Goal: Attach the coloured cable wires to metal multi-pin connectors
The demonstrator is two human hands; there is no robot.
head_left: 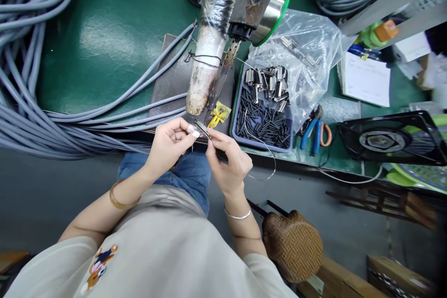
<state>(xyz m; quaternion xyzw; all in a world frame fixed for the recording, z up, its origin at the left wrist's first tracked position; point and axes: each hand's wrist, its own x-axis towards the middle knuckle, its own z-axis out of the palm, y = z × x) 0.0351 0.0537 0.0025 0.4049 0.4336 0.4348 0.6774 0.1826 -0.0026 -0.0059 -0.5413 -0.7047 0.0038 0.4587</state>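
My right hand pinches one end of a metal multi-pin connector between thumb and fingertips. Close against the connector, my left hand is closed, with white coverings on the thumb and a fingertip. Thin coloured wires show at the left fingertips, by the connector's pins. Just beyond both hands are a yellow clip and the tip of a soldering iron, mounted on a stand with a wrapped pipe beside it. How the wires meet the pins is too small to tell.
A blue tray of connectors and short black tubes stands right of the hands, with a plastic bag behind. Further right are pliers and a black fan. Grey cables run along the table's left edge. A solder spool hangs above.
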